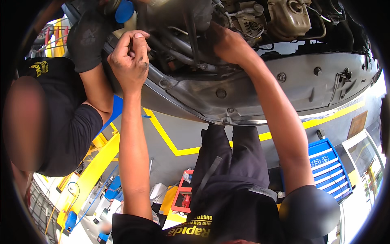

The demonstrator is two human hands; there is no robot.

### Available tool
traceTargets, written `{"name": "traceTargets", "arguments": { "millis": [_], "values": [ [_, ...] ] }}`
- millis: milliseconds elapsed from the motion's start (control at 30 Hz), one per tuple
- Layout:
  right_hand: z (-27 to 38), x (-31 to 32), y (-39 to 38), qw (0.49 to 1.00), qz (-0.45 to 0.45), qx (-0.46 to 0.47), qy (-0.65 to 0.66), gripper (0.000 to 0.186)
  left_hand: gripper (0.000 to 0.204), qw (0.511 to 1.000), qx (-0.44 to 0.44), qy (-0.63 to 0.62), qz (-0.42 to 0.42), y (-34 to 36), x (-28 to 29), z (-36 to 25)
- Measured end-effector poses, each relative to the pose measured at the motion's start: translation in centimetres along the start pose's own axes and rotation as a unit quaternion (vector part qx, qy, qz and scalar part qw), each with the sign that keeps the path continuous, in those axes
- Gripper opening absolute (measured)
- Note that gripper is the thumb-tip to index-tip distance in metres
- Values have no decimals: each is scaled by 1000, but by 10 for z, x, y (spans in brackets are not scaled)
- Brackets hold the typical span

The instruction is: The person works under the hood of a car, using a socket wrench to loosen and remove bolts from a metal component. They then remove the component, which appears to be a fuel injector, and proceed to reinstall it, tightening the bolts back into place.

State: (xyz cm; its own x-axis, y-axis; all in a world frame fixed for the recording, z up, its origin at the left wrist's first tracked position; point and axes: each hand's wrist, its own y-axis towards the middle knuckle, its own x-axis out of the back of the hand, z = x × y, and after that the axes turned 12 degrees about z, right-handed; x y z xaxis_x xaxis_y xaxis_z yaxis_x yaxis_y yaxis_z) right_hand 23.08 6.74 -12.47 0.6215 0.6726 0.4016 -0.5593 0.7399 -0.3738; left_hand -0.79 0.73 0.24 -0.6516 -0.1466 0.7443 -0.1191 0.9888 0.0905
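My left hand (pixel 131 61) is raised at the front left edge of the engine bay. Its fingers curl in and the thumb presses against the index finger; whatever may be in the pinch is too small to make out. Dark smudges mark its skin. Beside it run black hoses (pixel 174 55), and a blue round cap (pixel 124 11) is just above. My right hand (pixel 229 46) reaches in among the engine parts near the middle, its fingers hidden in shadow behind dark components. To its right is a brownish metal engine part (pixel 289 19).
Close on my left, a co-worker leans in with a black-gloved hand (pixel 87 38) at the car. A grey plastic panel (pixel 300 83) spans the car's front. Behind me are a blue tool cabinet (pixel 331 171), a red cart (pixel 181 197) and a yellow steel frame (pixel 95 158).
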Motion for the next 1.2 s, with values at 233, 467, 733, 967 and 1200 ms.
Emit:
{"name": "traceTargets", "arguments": {
  "millis": [233,467,733,967,1200],
  "values": [
    [28,55,-49,993,-33,43,-109,35,15,959,-55,159,229,57,-7,9],
    [23,51,-60,973,-215,88,-11,15,29,809,-341,357,317,83,-11,13],
    [24,51,-59,957,-265,117,22,18,39,525,-213,527,634,137,-40,-32],
    [14,55,-61,950,-288,97,69,16,44,404,-357,441,717,172,-90,-72],
    [23,51,-58,948,-292,105,73,17,41,694,-15,211,688,146,-151,72]
  ]
}}
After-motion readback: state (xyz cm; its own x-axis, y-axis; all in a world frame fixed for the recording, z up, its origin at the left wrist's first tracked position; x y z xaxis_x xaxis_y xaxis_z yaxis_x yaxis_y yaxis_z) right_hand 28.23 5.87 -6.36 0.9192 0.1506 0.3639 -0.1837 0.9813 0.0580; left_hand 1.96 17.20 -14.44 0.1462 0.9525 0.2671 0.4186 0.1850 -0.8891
